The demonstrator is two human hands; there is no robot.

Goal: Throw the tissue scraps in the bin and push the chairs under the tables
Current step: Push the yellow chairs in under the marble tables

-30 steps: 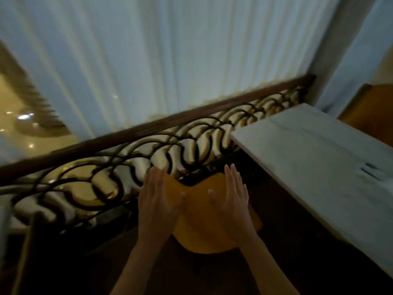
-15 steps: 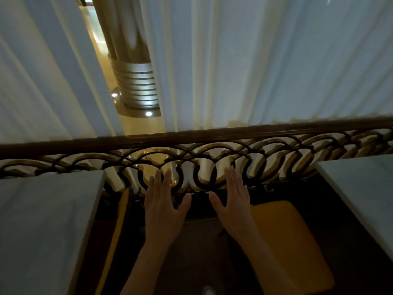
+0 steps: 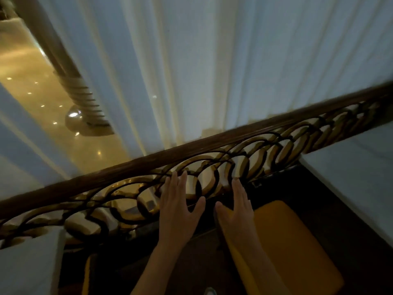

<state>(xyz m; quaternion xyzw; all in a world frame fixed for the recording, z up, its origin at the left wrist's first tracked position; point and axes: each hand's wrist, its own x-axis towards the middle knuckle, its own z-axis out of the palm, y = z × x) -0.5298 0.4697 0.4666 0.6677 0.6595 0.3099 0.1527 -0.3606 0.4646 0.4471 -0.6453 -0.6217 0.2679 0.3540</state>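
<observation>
Chair [image 3: 297, 248], its yellow seat standing in the gap between the two desks, lies just below and right of the right hand [image 3: 236, 213], whose wrist crosses the seat's left edge. Both hands are spread flat and empty; whether either touches anything cannot be told. The left hand [image 3: 177, 211] hangs before the railing [image 3: 191, 152]. A push begun without a firm hold could, I judge, skew the seat against the right desk [image 3: 361, 177] rather than under it.
</observation>
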